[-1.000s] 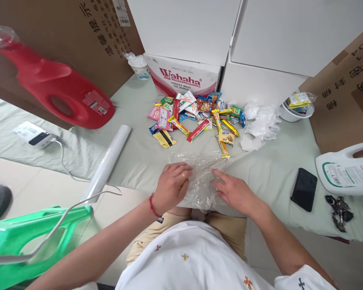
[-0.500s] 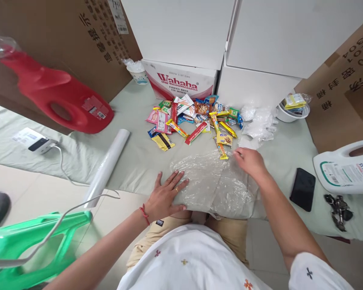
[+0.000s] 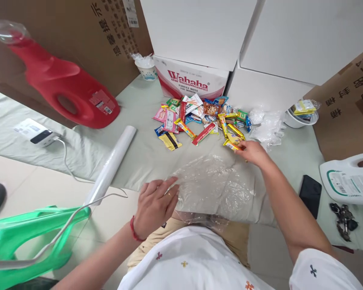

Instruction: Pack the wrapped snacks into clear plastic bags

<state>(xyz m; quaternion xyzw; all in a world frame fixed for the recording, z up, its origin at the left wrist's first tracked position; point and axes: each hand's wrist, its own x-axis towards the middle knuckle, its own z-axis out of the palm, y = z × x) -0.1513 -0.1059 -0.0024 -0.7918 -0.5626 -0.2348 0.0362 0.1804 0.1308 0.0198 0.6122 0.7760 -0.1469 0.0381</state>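
My right hand (image 3: pixel 253 153) has its fingers closed on a yellow-wrapped snack bar (image 3: pixel 230 145) at the near right side of a pile of packaged snacks. My left hand (image 3: pixel 156 204), red cord at the wrist, is at the left edge of a crumpled sheet of clear plastic film (image 3: pixel 211 183). Its fingers are stretched out; whether they touch the film I cannot tell. Within the pile lie a red snack packet (image 3: pixel 203 133), a yellow-and-black packet (image 3: pixel 170 141) and a pink packet (image 3: pixel 170 120).
Behind the snacks stands a Wahaha carton (image 3: pixel 193 78). A white roll (image 3: pixel 113 163) and a red jug (image 3: pixel 69 86) are at left, above a green stool (image 3: pixel 33 229). Crumpled plastic (image 3: pixel 268 125), a white bowl (image 3: pixel 301 119), a phone (image 3: pixel 311 195) and keys (image 3: pixel 344 221) lie at right.
My right hand has moved to the snack bar and closed on it, turning it sideways. My left hand has lifted off the film and drawn back left. The view has shifted slightly.
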